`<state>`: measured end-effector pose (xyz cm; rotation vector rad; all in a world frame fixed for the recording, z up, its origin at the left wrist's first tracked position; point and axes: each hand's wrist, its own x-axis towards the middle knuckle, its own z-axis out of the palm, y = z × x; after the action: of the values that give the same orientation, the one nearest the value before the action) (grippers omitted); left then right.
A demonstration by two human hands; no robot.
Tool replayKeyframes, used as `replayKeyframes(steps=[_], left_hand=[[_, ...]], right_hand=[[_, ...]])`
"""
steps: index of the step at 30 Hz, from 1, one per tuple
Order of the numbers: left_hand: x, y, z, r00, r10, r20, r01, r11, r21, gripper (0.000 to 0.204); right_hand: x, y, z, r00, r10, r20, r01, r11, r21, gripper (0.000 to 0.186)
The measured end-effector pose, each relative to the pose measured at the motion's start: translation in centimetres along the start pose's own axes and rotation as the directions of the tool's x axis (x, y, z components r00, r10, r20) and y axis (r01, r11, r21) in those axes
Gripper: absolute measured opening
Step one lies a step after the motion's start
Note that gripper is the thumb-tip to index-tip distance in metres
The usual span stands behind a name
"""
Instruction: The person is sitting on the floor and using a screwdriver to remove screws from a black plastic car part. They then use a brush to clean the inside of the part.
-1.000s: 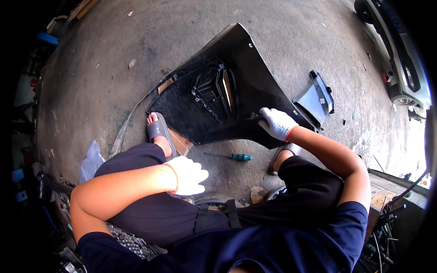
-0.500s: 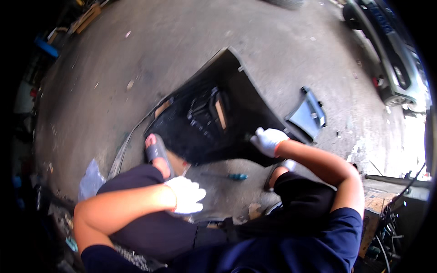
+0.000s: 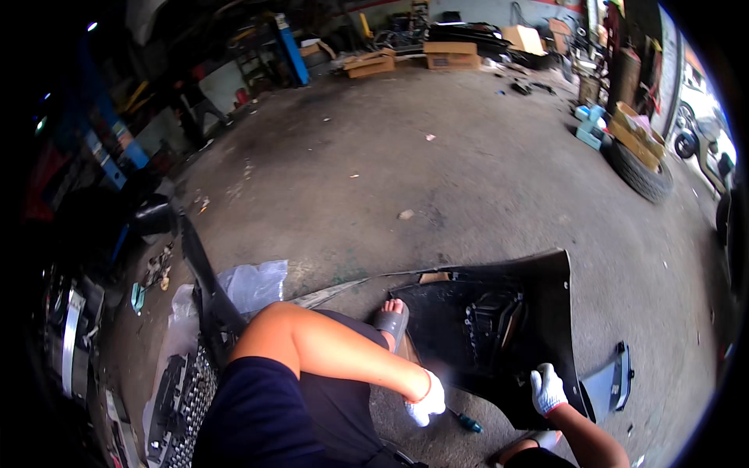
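My left hand (image 3: 426, 402), in a white knit glove, hangs over the floor beside my knee. Its fingers are loosely bent and it appears to hold nothing. Close to it lies a screwdriver with a teal handle (image 3: 470, 423). In a matching glove, my right hand (image 3: 548, 389) is closed over the near right part of a large black moulded car panel (image 3: 437, 331). Whatever sits between its thumb and fingers is too small to make out. The panel lies hollow side up, with an opening and ribbed fittings in its middle. My sandalled foot (image 3: 392, 321) touches its left edge.
A smaller grey-blue panel (image 3: 605, 388) lies right of the black one. To the left are clear plastic wrap (image 3: 253, 285) and a black mesh grille (image 3: 189, 402). Farther off are cardboard boxes (image 3: 452, 56), a tyre (image 3: 641, 173) and a blue lift post (image 3: 291, 51).
My view has swung up and left, showing the far side of the workshop. My left hand has moved off my thigh toward the screwdriver. My right hand stays at the black panel.
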<state>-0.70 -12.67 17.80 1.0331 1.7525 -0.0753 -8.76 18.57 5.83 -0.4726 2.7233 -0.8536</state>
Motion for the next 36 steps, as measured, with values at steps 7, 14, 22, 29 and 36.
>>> replayKeyframes(steps=[7, 14, 22, 29, 36], left_hand=[[1.9, -0.7, 0.3, 1.000, -0.005, -0.017, 0.005, 1.000, -0.006, 0.050], [1.9, -0.8, 0.1, 1.000, -0.023, -0.013, 0.023, 1.000, -0.014, 0.049], [1.7, -1.0, 1.5, 1.000, -0.022, 0.011, 0.022, 0.999, -0.023, 0.050], [0.4, -1.3, 0.9, 0.996, -0.040, -0.082, 0.039, 0.999, -0.014, 0.064], [-0.6, -0.4, -1.2, 0.997, -0.046, 0.064, 0.051, 0.996, -0.077, 0.060]], right_hand=[[1.1, 0.0, -0.9, 0.950, -0.295, 0.107, 0.308, 0.939, -0.152, 0.021], [2.3, 0.7, -1.7, 0.946, -0.070, 0.316, 0.187, 0.914, -0.359, 0.034], [1.0, -2.9, -1.5, 0.956, 0.017, 0.292, 0.103, 0.915, -0.390, 0.035], [1.4, -1.5, -3.4, 0.958, -0.134, 0.253, 0.201, 0.945, -0.258, 0.036], [2.4, -1.5, -4.2, 0.928, 0.063, 0.366, 0.059, 0.948, -0.313, 0.033]])
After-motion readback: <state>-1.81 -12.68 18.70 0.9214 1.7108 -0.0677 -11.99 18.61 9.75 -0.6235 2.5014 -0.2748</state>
